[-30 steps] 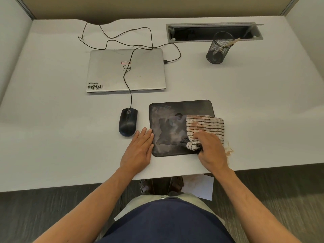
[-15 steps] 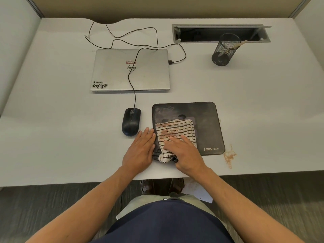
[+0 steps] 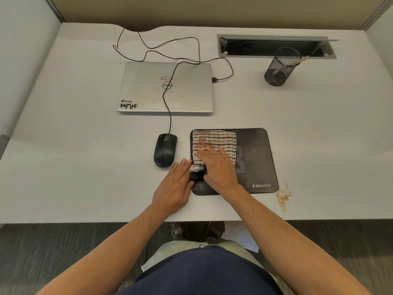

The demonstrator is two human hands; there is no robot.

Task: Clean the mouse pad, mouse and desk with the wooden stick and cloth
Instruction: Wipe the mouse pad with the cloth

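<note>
Your right hand [image 3: 217, 167] presses the cloth [image 3: 213, 143] with fingers spread on the mouse pad [image 3: 255, 158], left hand [image 3: 174, 188] flat beside; the mouse [image 3: 165, 150] and the desk [image 3: 85, 167] stain [image 3: 284, 196] still wait, I think

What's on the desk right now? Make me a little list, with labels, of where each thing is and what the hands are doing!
cloth: striped cloth lying on the left part of the mouse pad
right hand: right hand pressing the cloth
left hand: left hand flat on the desk, at the pad's left edge
mouse: black mouse, left of the pad
stain: brown stain on the desk, right of the pad
stick: wooden stick in the mesh cup
laptop: closed laptop behind the mouse
</note>
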